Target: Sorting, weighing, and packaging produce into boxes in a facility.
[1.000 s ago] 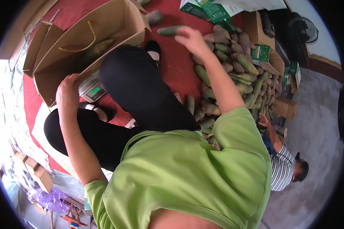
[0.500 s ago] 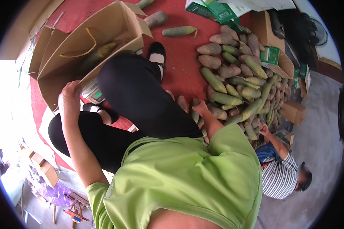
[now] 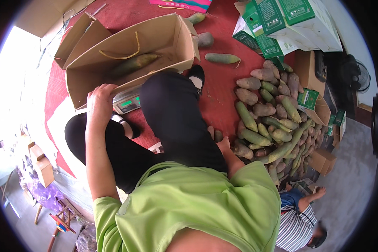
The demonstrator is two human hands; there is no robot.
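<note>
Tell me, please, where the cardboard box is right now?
In the head view, the cardboard box sits upper left on the red mat; the left hand rests on its near edge, beside the scale.

An open cardboard box [image 3: 126, 63] sits at eleven o'clock, with one gourd [image 3: 132, 64] inside and a scale [image 3: 128, 102] just before it. The left hand [image 3: 98, 98] rests on the box's near wall. A heap of gourds [image 3: 271, 122] spreads at three o'clock, the right hand [image 3: 224, 145] at its near edge, and stacked cartons [image 3: 281, 21] lie behind at one o'clock.
</note>
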